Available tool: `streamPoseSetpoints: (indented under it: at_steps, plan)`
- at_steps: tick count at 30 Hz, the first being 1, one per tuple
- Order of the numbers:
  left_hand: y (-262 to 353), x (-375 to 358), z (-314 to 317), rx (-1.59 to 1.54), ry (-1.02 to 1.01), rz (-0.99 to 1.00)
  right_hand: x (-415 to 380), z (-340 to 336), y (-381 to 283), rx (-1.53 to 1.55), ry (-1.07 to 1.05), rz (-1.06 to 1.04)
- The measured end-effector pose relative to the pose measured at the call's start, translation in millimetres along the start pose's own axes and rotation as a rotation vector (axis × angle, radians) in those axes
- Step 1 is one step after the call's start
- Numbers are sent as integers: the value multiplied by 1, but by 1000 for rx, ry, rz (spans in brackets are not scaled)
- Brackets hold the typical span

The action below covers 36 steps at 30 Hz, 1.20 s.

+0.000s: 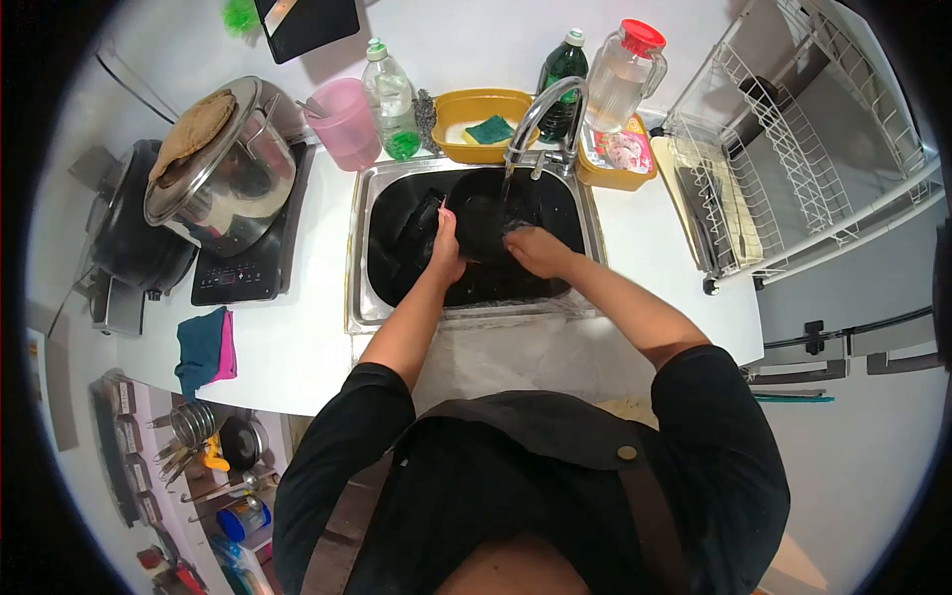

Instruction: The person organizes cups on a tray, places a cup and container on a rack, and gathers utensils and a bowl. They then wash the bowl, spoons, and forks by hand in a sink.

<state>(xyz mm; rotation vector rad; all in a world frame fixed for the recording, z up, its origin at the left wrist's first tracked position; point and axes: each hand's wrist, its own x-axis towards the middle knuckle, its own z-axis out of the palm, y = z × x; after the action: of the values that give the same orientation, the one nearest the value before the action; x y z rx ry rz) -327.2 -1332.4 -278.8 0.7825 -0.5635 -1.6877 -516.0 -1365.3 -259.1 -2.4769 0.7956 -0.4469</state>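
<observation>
In the black sink basin, a round black pan is held under the faucet, with a thin stream of water falling into it. My left hand grips the pan's left side, thumb up near the rim. Fingers of my right hand are bunched inside the pan's right part, beside the stream; something small and greyish shows at the fingertips, too unclear to name. Another dark object, hard to make out, lies in the basin left of the pan.
Behind the sink stand a pink cup, soap bottles, a yellow tub with a green sponge and a red-lidded pitcher. A steel pot sits on the cooktop at left, a wire rack at right.
</observation>
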Motion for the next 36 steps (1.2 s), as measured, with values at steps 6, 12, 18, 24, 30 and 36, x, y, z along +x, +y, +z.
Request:
streamPoseSetpoints:
  at_steps: [6, 12, 18, 24, 30, 36]
  plan:
    - [-18, -6, 35, -32, 34, -259, 55, -10, -3, -67, 146, 18]
    - [-2, 5, 4, 60, -18, -287, 48, 10, 2, -359, -246, 324]
    - [-13, -1, 11, 51, 50, -261, 60, 3, 5, -184, 250, 602]
    - [-14, -5, 18, 36, 48, -266, 73, 29, 14, -149, 75, 243]
    - [-7, 11, -15, -105, 108, -247, 61, -42, -22, -331, -493, 181]
    - [16, -3, 15, 100, 5, -450, 66, -94, -23, -81, -130, -90]
